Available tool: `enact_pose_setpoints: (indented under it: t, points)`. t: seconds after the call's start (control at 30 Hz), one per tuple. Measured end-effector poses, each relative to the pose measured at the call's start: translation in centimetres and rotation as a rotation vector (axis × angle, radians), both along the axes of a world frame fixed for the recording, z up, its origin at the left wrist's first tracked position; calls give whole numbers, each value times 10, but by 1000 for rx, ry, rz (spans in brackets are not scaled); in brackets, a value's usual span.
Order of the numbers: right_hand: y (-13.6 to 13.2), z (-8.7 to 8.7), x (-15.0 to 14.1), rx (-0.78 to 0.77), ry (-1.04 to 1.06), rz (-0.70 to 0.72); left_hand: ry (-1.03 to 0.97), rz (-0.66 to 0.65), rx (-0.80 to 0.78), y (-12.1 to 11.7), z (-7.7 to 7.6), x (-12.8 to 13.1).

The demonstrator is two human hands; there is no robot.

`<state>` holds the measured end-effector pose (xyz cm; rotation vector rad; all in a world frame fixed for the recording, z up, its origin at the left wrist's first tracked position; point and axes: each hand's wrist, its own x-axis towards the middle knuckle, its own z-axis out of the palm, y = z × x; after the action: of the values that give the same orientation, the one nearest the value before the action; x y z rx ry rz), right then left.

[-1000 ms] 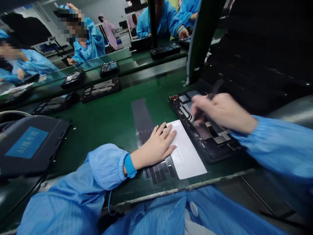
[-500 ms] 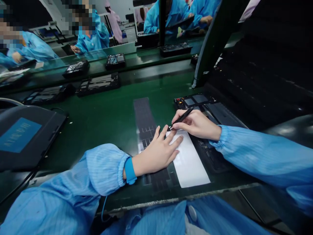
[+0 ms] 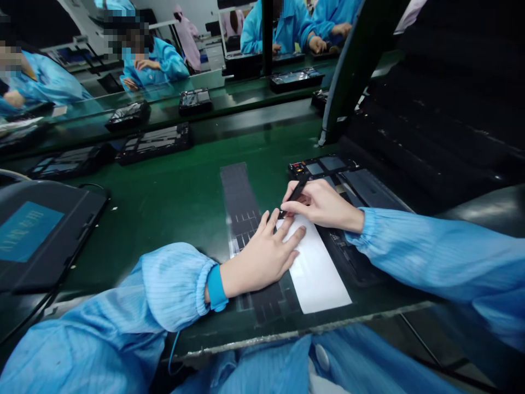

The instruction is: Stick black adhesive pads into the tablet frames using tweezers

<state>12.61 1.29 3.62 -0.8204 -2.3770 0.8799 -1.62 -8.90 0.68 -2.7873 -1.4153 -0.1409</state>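
My left hand [image 3: 262, 251] lies with its fingers spread over the upper end of a white sheet [image 3: 320, 276] and the dark strips beside it. My right hand [image 3: 318, 202] pinches a slim black pen-like tool [image 3: 298, 189], tilted with its tip down at the sheet's top edge, close to my left fingertips. What the tip touches is too small to make out. A sheet of dark adhesive strips [image 3: 240, 191] on clear film runs under my left hand. Right of the white sheet lies an opened black device casing [image 3: 369, 189] with parts inside, partly behind my right hand and wrist.
A dark case with a blue label [image 3: 28, 230] stands at the left. Several device casings [image 3: 156, 143] sit along the back of the green bench [image 3: 172, 202]. A dark post [image 3: 342, 71] rises at the back right. Co-workers in blue [image 3: 156, 60] sit opposite.
The tool in my right hand has become more upright, and that hand has shifted slightly left. My left hand stays spread in place. Across the bench, co-workers' hands have moved.
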Motion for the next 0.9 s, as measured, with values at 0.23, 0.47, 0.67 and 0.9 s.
enact_pose_setpoints:
  t: [0.23,0.47,0.67,0.9]
  points:
    - [2,21,7,-295,237,-88,28,-7,23,-1,-3,0]
    - [-7,10,52,-106,321,-381,-214,-36,5,17,11,-7]
    - [-11,-9,52,-51,351,-343,-613,-109,49,49,9,4]
    - [-9,-7,52,25,280,-309,-661,-141,-77,51,0,8]
